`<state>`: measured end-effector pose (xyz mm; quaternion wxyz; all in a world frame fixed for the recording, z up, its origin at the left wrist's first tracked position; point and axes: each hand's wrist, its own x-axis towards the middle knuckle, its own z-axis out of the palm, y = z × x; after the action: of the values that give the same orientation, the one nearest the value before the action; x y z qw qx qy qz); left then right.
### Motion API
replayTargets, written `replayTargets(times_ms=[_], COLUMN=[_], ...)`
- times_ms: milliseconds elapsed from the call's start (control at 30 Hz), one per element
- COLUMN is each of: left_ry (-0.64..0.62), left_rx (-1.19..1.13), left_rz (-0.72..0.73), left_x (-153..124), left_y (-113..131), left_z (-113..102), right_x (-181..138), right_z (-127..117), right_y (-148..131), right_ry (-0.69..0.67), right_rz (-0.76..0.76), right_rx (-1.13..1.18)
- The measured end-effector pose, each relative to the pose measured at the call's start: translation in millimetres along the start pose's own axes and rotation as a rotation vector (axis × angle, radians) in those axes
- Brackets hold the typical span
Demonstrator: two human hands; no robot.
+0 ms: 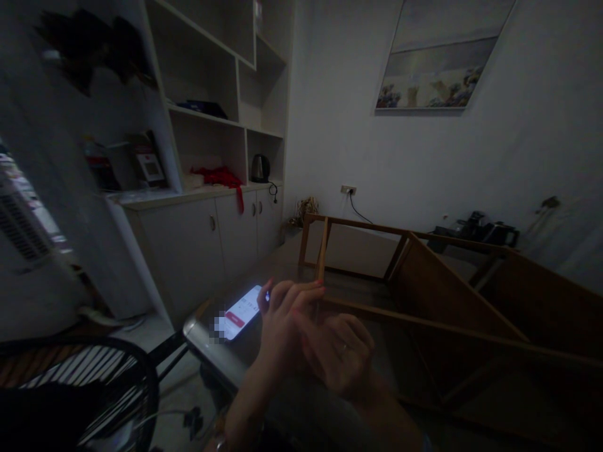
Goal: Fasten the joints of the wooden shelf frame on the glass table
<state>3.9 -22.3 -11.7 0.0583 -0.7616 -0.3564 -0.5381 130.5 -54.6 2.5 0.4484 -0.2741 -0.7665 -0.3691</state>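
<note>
My left hand (285,317) is raised over the near part of the dark table (277,263), its fingers bent over to the right. My right hand (343,351) meets it from the right, fingers curled and the index finger reaching against the left hand. Both hands look pinched together; whatever lies between the fingertips is hidden or too small to make out. A ring shows on the right hand. Just left of my left hand, a lit phone (240,314) lies face up on the table. Behind the hands lies a brown wooden frame (358,304).
The frame's wooden panels (433,282) stretch over the right side. A black round-backed chair (153,383) stands at lower left. Behind are a white cabinet (183,251), an electric kettle (260,168), red cloth (221,176) and a wall socket (348,189) with a cord.
</note>
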Motion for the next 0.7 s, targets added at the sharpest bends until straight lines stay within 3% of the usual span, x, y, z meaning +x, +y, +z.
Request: replayTargets(times_ms=[533,700], left_ry=[0.002,-0.007], left_rx=[0.006,0.022], left_rz=[-0.015,0.009], left_x=[-0.9,-0.3], left_y=[-2.5,-2.4], left_z=[0.8,-0.1], right_x=[1.1,2.3], right_z=[3.7,1.1], right_y=[8.1,9.2], right_ry=[-0.011,-0.044], right_rz=[0.123,0.063], right_rx=[0.323,0.322])
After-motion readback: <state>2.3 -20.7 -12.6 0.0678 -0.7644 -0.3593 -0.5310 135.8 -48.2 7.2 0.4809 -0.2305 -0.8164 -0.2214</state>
